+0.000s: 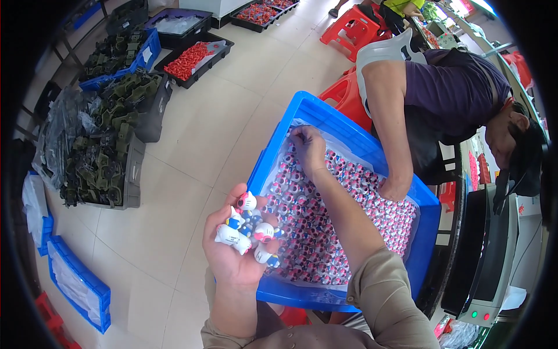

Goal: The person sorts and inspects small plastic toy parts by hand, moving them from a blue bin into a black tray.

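My left hand (237, 266) is closed around several small toy figurines (264, 232), white with pink and blue parts, at the near left side of a large blue plastic bin (430, 232). Inside the bin, many similar figurines (308, 232) stand close together in rows on a white sheet lining. My right hand (312, 150) reaches over them to the far left corner. Its fingers are bent down and drawn together, and whatever is between them is hidden.
A co-worker in a dark top (459, 96) leans in at the right, one hand (396, 189) inside the bin. Red stools (351, 32) stand behind it. Left are crates of dark green parts (107, 145), a black tray of red pieces (192, 61) and a lined blue crate (81, 285).
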The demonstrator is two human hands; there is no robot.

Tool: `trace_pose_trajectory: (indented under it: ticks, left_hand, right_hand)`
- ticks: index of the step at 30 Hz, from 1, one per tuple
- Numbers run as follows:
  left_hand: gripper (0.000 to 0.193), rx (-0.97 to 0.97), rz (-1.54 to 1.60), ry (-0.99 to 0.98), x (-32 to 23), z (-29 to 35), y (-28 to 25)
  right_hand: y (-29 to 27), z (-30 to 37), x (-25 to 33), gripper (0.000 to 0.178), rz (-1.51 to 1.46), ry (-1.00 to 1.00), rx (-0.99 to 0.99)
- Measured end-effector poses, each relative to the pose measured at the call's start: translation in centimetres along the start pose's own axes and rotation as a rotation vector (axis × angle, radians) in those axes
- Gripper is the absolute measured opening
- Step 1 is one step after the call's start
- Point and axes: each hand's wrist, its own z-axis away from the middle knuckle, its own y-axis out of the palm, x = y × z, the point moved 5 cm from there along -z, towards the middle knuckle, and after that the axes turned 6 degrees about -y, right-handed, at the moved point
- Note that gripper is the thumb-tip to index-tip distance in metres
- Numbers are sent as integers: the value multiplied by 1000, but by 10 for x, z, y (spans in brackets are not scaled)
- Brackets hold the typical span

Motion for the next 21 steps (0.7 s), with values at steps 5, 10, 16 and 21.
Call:
trace_pose_trajectory:
  ticks: [5,10,16,21]
  left_hand:
    - [34,55,19,-13,-2,0,-1]
    - [35,48,18,-12,-2,0,0]
    - [34,37,-1,7,-3,0,-1]
    - [34,26,2,8,-2,0,-1]
  right_hand:
    - [2,-5,14,16,310,-148,93]
    - [6,-8,19,22,431,-164,174]
    - [4,-7,13,22,474,-118,174]
    - [1,-1,11,20,335,-26,54]
